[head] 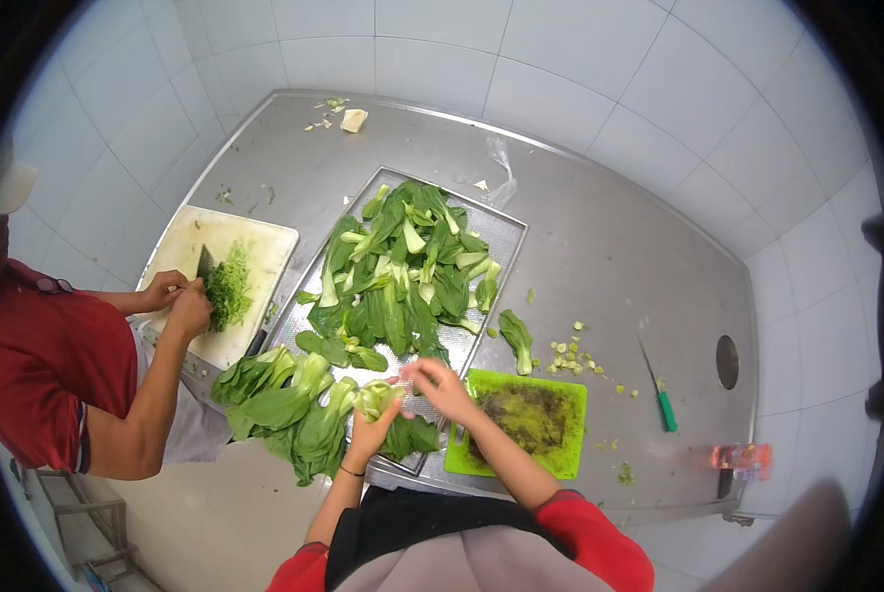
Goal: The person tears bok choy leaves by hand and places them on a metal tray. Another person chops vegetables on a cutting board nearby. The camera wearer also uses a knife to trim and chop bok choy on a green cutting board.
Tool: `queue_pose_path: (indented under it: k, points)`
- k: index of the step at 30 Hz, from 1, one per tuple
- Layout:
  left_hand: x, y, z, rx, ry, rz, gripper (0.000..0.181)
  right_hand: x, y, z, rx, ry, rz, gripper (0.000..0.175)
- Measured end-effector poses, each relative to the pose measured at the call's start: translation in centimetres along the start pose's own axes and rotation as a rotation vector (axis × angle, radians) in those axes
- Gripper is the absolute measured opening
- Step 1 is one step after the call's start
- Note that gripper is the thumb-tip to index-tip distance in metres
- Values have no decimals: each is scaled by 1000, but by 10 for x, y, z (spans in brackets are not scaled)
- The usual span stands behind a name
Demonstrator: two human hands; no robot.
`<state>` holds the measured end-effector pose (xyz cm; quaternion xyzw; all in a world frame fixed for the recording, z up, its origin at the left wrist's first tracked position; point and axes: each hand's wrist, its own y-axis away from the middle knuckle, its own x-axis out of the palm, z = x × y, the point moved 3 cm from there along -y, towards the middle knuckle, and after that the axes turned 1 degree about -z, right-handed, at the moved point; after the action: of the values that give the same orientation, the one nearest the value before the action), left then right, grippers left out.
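My left hand [371,433] is wrapped around a head of bok choy [379,398], its pale stem end facing up. Close beside that stem end is my right hand [438,388], fingers partly curled; whether it pinches a leaf I cannot tell. Below both hands lies a perforated metal tray [507,229] bearing a heap of loose bok choy leaves [405,274]. More whole bok choy heads [294,407] are bunched at the tray's near left corner, left of my left hand. A stained green cutting board [530,422] lies under my right forearm.
On the left, a co-worker in a red shirt [34,370] chops greens [231,285] with a cleaver [205,260] on a white board [182,244]. To the right are cut stem ends [571,359], a green-handled knife [665,411], a table hole [727,362] and a pink bottle [741,456].
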<state>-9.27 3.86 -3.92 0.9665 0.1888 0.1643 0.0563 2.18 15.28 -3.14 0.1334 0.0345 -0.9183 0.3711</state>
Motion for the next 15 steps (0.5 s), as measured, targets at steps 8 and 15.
queue_pose_path:
  k: [8,15]
  points:
    - [-14,2,8,-159,347,-365,11,-12,-138,-54,-13,392,-444,36]
    - [-20,-2,13,-211,309,-372,16,-32,-80,-38,106,124,-365,25]
